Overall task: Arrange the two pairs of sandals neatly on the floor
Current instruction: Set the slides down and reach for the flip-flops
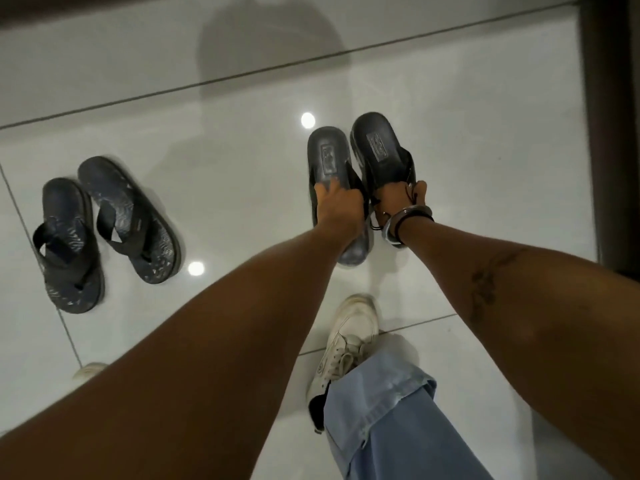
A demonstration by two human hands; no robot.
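Note:
Two black slide sandals lie side by side at centre right on the glossy white tile floor (485, 140), heels pointing away from me. My left hand (341, 202) grips the strap of the left slide (327, 154). The right slide (377, 147) is gripped at its strap by my right hand (403, 197), which wears bracelets. At the left, a pair of dark blue patterned flip-flops rests on the floor untouched: the left flip-flop (71, 247) and the right flip-flop (130, 216) stand close together, slightly angled and staggered.
My white sneaker (351, 334) and blue jeans leg (388, 420) stand just behind the slides. Another shoe toe (90, 370) peeks out at lower left. A dark door frame (609, 133) runs down the right edge. A dark baseboard (104, 8) borders the far wall.

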